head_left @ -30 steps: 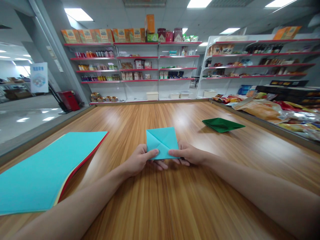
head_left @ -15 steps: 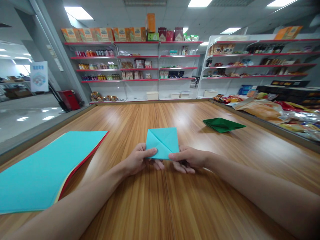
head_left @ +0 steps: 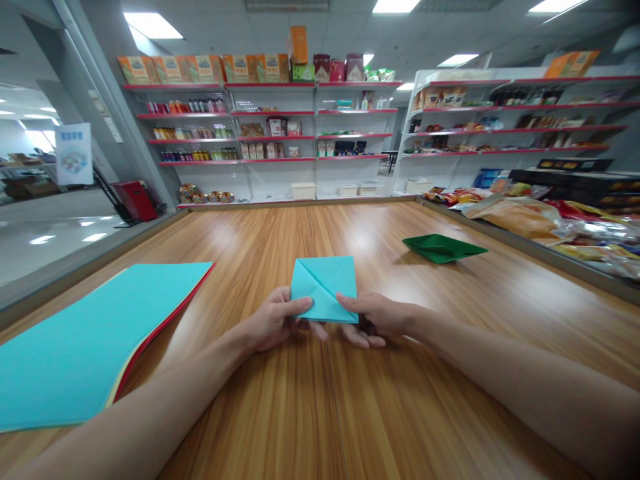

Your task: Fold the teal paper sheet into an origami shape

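Observation:
A folded square of light-blue paper point(head_left: 325, 277) is held just above the table in front of me, with a diagonal crease across its top face. My left hand point(head_left: 283, 313) grips its left lower corner, thumb on top and fingers beneath. From the other side my right hand point(head_left: 377, 315) pinches the right lower part, its thumb lying on the paper near the crease. The fingers under the sheet are partly hidden. Beyond my right hand, a folded dark-green paper shape point(head_left: 444, 248) rests on the table.
On the left of the wooden table point(head_left: 280, 413) lies a stack of coloured paper point(head_left: 110, 327), light blue on top with yellow and red edges below. Packaged snacks point(head_left: 530, 220) are piled past the right rim. Stocked shelves point(head_left: 273, 120) stand behind.
My right thumb has moved up and inward on the blue paper, from its bottom edge to near the crease. My left hand keeps its grip. The view has shifted slightly.

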Available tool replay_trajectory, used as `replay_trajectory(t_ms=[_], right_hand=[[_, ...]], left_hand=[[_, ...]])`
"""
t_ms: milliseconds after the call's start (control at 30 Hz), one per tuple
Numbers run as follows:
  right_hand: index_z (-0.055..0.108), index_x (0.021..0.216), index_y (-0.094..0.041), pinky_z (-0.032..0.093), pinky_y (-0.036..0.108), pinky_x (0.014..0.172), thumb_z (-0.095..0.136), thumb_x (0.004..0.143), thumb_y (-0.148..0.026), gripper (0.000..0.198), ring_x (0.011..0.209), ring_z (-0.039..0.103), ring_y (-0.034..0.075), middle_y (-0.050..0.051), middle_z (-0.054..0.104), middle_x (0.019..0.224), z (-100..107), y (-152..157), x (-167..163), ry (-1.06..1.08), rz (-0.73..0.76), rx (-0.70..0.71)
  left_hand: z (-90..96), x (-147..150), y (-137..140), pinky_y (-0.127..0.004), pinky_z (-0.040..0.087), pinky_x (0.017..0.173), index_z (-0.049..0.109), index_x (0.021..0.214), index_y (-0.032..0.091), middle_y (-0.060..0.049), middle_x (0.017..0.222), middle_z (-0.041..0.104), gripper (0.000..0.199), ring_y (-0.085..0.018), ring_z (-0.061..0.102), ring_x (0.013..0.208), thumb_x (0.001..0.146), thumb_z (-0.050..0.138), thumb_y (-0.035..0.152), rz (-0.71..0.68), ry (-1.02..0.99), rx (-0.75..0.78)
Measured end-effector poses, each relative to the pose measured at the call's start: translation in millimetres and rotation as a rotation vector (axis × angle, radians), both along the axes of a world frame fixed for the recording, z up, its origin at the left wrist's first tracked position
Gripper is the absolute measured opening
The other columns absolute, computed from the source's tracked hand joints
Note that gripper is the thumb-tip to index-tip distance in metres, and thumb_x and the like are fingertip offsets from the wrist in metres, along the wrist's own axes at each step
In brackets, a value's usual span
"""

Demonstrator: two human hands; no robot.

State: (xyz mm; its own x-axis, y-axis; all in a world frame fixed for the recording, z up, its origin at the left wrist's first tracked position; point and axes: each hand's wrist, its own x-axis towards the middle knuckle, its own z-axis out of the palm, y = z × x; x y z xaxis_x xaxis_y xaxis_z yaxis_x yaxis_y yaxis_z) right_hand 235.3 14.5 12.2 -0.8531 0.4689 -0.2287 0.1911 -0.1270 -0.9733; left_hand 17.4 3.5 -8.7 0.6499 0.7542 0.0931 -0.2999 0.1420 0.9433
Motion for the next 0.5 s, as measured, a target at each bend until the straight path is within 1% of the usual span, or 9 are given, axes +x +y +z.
replay_trajectory(t_ms=[167, 267, 333, 400, 500], right_hand=[[0.058, 0.080, -0.010, 0.024, 0.015, 0.028, 0.047, 0.083, -0.061, 0.053, 0.029, 0.038, 0.003, -0.003, 0.055, 0.048, 0.0, 0.6, 1.0, 0.031, 0.020, -0.019], [0.057, 0.085, -0.009, 0.024, 0.014, 0.028, 0.051, 0.082, -0.058, 0.049, 0.028, 0.038, 0.003, -0.004, 0.055, 0.049, -1.8, 0.9, 1.9, 0.023, 0.026, -0.004], [0.056, 0.081, -0.010, 0.024, 0.014, 0.028, 0.054, 0.082, -0.054, 0.045, 0.029, 0.037, 0.003, -0.004, 0.054, 0.049, -3.5, 1.3, 2.6, 0.026, 0.008, 0.019], [0.054, 0.072, -0.010, 0.023, 0.015, 0.028, 0.055, 0.084, -0.049, 0.041, 0.028, 0.036, 0.002, -0.005, 0.051, 0.047, -5.6, 1.8, 2.9, 0.035, -0.007, 0.056], [0.052, 0.064, -0.011, 0.023, 0.015, 0.029, 0.057, 0.084, -0.043, 0.038, 0.028, 0.035, 0.002, -0.006, 0.048, 0.044, -8.9, 2.5, 1.8, 0.056, -0.007, 0.096]], left_hand=[[1.5, 0.3, -0.2, -0.023, 0.043, 0.061, 0.066, 0.074, 0.007, -0.013, 0.063, 0.070, 0.029, -0.017, 0.063, 0.060, 0.081, 0.062, 0.034, -0.008, -0.003, 0.021], [2.3, -0.2, -0.5, -0.023, 0.042, 0.059, 0.066, 0.072, 0.007, -0.013, 0.061, 0.070, 0.028, -0.017, 0.062, 0.059, 0.080, 0.063, 0.034, -0.008, 0.002, 0.009], [2.0, -0.6, -0.3, -0.023, 0.042, 0.058, 0.066, 0.072, 0.007, -0.013, 0.062, 0.070, 0.027, -0.017, 0.062, 0.058, 0.079, 0.064, 0.033, -0.001, 0.008, -0.009], [1.3, -0.6, 0.0, -0.023, 0.042, 0.057, 0.065, 0.072, 0.007, -0.014, 0.063, 0.070, 0.026, -0.017, 0.062, 0.057, 0.078, 0.065, 0.033, 0.006, 0.009, -0.023], [0.5, 0.6, -0.1, -0.025, 0.046, 0.060, 0.063, 0.070, 0.008, -0.012, 0.062, 0.069, 0.026, -0.018, 0.065, 0.059, 0.079, 0.065, 0.032, 0.022, -0.016, -0.029]])
